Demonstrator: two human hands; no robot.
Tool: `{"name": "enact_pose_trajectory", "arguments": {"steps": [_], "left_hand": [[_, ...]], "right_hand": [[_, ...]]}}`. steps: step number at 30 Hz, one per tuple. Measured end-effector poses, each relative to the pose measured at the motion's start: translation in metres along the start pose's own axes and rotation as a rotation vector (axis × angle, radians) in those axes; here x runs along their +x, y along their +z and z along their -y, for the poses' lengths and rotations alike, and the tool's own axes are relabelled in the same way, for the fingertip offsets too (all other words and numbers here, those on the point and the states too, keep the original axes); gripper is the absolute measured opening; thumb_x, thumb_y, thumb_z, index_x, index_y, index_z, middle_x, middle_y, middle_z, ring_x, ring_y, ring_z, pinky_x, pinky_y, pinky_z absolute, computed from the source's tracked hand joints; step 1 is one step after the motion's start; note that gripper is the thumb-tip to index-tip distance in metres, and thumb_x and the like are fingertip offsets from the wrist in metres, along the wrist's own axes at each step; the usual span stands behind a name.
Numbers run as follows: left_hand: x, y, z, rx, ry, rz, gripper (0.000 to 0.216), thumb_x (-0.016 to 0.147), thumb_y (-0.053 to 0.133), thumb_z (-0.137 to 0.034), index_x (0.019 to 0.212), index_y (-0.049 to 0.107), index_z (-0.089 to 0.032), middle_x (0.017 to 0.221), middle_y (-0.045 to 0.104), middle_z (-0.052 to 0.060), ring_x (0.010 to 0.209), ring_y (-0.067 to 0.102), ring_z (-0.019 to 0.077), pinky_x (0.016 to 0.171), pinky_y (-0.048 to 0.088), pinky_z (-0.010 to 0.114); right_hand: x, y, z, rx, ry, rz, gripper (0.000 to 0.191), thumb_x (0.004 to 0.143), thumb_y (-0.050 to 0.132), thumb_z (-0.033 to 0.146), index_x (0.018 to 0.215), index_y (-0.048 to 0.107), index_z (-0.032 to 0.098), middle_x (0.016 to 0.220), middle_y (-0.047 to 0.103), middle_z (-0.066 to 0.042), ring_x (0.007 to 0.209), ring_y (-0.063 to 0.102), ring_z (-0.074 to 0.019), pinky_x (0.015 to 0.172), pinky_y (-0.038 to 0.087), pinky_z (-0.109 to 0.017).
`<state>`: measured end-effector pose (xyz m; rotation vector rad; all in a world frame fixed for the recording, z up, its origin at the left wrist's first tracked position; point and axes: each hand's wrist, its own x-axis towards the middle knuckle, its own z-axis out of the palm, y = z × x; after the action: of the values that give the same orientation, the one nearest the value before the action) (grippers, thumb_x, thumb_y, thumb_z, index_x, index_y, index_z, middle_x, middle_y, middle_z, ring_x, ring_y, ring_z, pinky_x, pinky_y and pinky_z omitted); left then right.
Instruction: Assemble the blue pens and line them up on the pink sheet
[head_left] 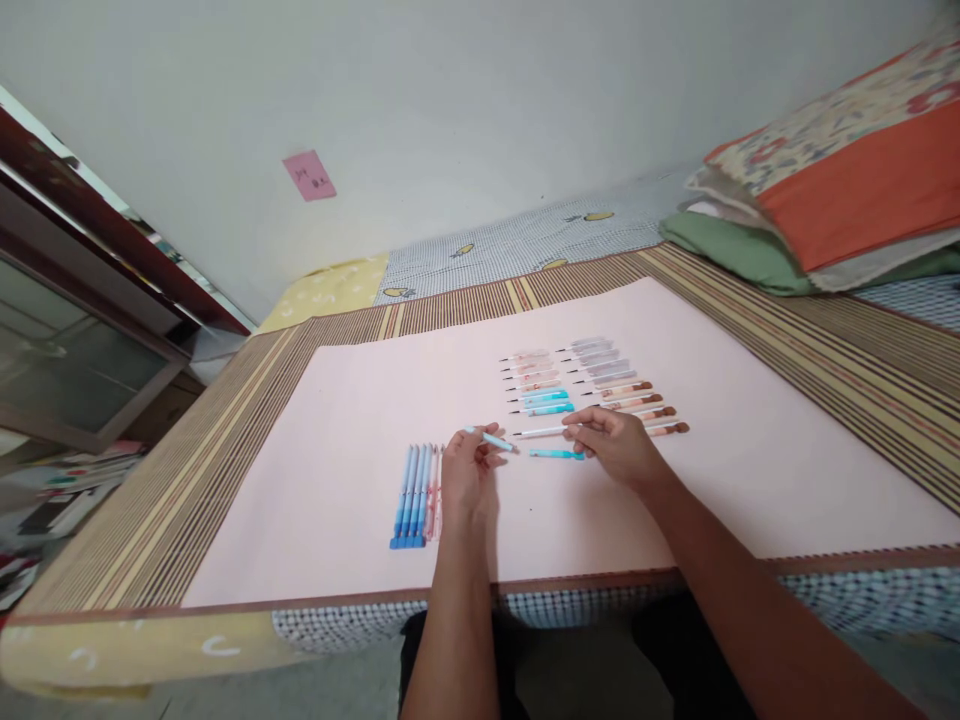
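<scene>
My left hand is closed around a light blue pen barrel, its end pointing right. In my right hand the fingers pinch the rear end of a slim white pen refill, whose dark tip points left toward the barrel. The two parts are apart. Just below the refill lies a turquoise pen part, close to my right fingertips. Beside my left hand stands a row of blue pens, with pink patterned pens partly hidden by that hand.
Beyond my right hand lie two columns of pen parts: pink ones, turquoise ones, grey ones and brown-ended ones. A pale pink sheet covers the striped mat. Folded bedding sits back right.
</scene>
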<state>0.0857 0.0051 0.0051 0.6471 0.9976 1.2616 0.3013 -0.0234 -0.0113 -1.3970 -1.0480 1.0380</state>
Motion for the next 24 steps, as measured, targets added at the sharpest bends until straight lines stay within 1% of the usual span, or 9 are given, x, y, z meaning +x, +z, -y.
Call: {"name": "enact_pose_trajectory", "arguments": {"steps": [3, 6, 9, 13, 19, 24], "left_hand": [[0.0, -0.003, -0.003, -0.087, -0.017, -0.028, 0.022, 0.073, 0.073, -0.029, 0.084, 0.065, -0.012, 0.097, 0.074, 0.014, 0.079, 0.072, 0.0209, 0.055, 0.056, 0.025], [0.0, -0.007, -0.008, -0.065, -0.031, -0.046, 0.02, 0.073, 0.071, -0.028, 0.084, 0.066, -0.012, 0.096, 0.074, 0.013, 0.079, 0.073, 0.0215, 0.056, 0.057, 0.026], [0.0, -0.011, -0.012, 0.069, -0.011, -0.037, 0.021, 0.073, 0.072, -0.03, 0.083, 0.064, -0.013, 0.097, 0.075, 0.014, 0.074, 0.073, 0.0213, 0.054, 0.056, 0.027], [-0.003, -0.011, -0.014, 0.288, -0.014, 0.066, 0.026, 0.072, 0.075, -0.034, 0.083, 0.064, -0.012, 0.096, 0.075, 0.016, 0.068, 0.071, 0.0194, 0.057, 0.053, 0.026], [-0.008, -0.004, -0.01, 0.36, -0.031, 0.131, 0.027, 0.07, 0.075, -0.036, 0.079, 0.062, -0.014, 0.098, 0.073, 0.016, 0.077, 0.07, 0.0209, 0.068, 0.055, 0.033], [-0.007, -0.004, -0.005, 0.452, -0.009, 0.109, 0.025, 0.072, 0.071, -0.037, 0.075, 0.058, -0.017, 0.098, 0.073, 0.012, 0.071, 0.068, 0.0176, 0.067, 0.051, 0.031]], "right_hand": [[0.003, -0.001, -0.004, 0.096, 0.006, 0.004, 0.032, 0.067, 0.078, 0.04, 0.087, 0.073, 0.015, 0.072, 0.071, -0.006, 0.058, 0.058, -0.0145, 0.052, 0.046, -0.027], [0.003, -0.002, -0.004, 0.131, 0.002, -0.006, 0.031, 0.067, 0.078, 0.039, 0.086, 0.073, 0.015, 0.072, 0.071, -0.006, 0.057, 0.057, -0.0139, 0.052, 0.045, -0.027], [0.0, -0.002, 0.0, 0.036, -0.001, -0.027, 0.028, 0.069, 0.075, 0.037, 0.086, 0.073, 0.016, 0.066, 0.067, -0.003, 0.056, 0.057, -0.0143, 0.054, 0.046, -0.028], [-0.006, 0.0, 0.007, -0.146, -0.049, -0.026, 0.022, 0.072, 0.069, 0.034, 0.084, 0.072, 0.016, 0.06, 0.064, -0.001, 0.057, 0.059, -0.016, 0.056, 0.046, -0.028], [-0.011, -0.001, 0.012, -0.237, -0.082, -0.015, 0.023, 0.074, 0.066, 0.036, 0.085, 0.072, 0.017, 0.058, 0.061, 0.001, 0.056, 0.058, -0.0167, 0.054, 0.042, -0.028], [-0.011, -0.001, 0.01, -0.247, -0.08, -0.017, 0.023, 0.073, 0.065, 0.036, 0.084, 0.071, 0.017, 0.059, 0.062, 0.0, 0.056, 0.058, -0.0175, 0.055, 0.042, -0.029]]}}
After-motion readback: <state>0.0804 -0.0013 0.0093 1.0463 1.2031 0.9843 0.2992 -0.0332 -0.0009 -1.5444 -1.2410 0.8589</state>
